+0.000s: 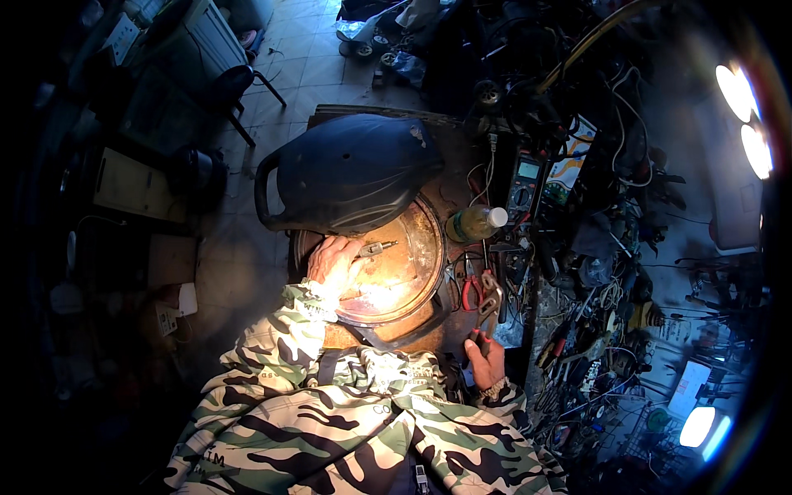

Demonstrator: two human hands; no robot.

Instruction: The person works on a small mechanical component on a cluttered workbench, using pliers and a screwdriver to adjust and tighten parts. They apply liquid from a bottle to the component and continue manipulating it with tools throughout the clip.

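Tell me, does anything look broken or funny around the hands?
Yes: the big black curved plastic cover has a pale, scuffed patch at its upper right end, odd against its dark surface. The round brown rimmed worktop partly under it looks stained and worn, with whitish blotches.

The head camera looks down at both hands (333, 262).

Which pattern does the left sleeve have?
Camouflage in green, black and beige: the left sleeve shows best in the head view.

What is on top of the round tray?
Over the tray: the left hand, holding a metal piece. The black cover overlaps the far part, hiding what's there.
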